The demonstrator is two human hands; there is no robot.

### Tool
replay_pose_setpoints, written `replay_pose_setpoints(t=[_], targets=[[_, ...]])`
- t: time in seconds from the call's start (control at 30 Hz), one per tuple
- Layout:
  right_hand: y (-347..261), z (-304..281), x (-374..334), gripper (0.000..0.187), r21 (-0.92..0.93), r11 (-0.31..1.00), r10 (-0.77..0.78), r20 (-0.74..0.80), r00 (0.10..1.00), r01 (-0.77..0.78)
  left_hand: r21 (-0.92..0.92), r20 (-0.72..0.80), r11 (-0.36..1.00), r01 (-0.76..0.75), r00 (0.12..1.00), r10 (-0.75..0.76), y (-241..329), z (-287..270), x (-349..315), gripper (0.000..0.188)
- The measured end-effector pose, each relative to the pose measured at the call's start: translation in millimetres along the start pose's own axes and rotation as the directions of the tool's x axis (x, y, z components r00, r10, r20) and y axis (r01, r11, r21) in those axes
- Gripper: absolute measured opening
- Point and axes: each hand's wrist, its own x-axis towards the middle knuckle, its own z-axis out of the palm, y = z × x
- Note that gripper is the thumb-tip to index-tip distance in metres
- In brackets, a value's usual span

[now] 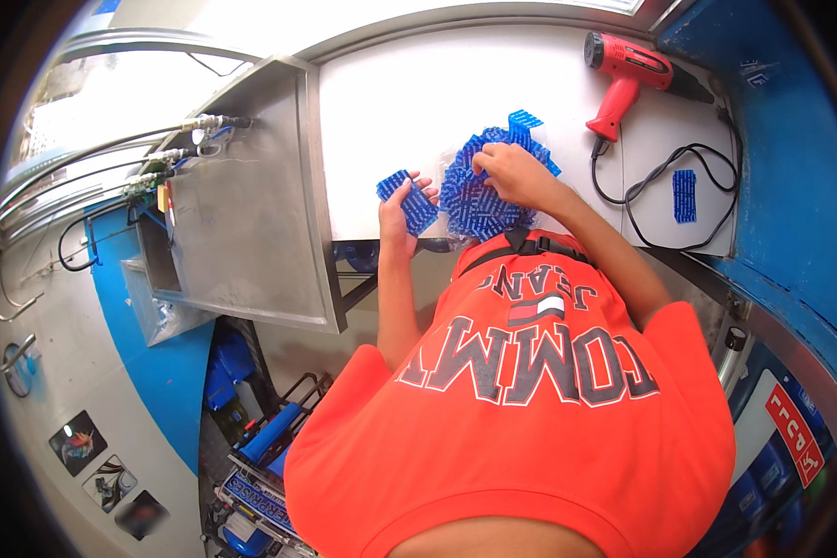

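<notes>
My left hand (393,219) is closed on a flat blue printed plastic film sleeve (413,206), thumb across its face; whether it is one or several stacked cannot be told. To its right, a heaped pile of similar blue sleeves (472,205) lies on a clear plastic bag (448,229) at the near edge of the white worktop. My right hand (516,175) reaches onto the top of this pile with fingers curled and pinched together. What is between those fingertips is hidden among the blue film.
A red heat gun (629,74) lies at the back right, its black cable (634,197) looped on the white worktop (372,102). One blue sleeve (684,196) lies inside the loop. A steel tray-like surface (251,205) adjoins on the left, with hoses (112,135) beyond. A blue wall (786,158) bounds the right.
</notes>
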Motion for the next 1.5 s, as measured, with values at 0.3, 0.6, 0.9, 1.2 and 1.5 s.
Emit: replay_pose_setpoints(t=[0.3,0.6,0.9,1.2,1.5], targets=[[8,-50,4,0.025,0.66,0.734,0.171,0.049,0.984,-0.16,0.244,0.163,0.968,-0.05,0.987,0.01,2,30,5,0.038],[-44,-50,16,0.047,0.497,0.867,0.032,0.029,0.999,-0.042,0.155,0.43,0.945,0.289,0.841,-0.328,9,68,-10,0.073],[-10,-6,-8,0.047,-0.125,0.986,-0.117,-0.048,0.992,0.111,-0.008,0.332,0.996,0.092,0.94,-0.084,7,11,1,0.044],[3,-5,-3,0.023,0.179,0.983,0.052,-0.047,0.998,-0.042,-0.298,0.306,0.945,0.139,0.951,-0.043,12,16,-6,0.103],[0,-59,-5,0.022,0.379,0.91,0.193,-0.036,0.981,-0.165,-0.091,0.358,0.989,0.114,0.931,-0.075,-1,34,10,0.065]])
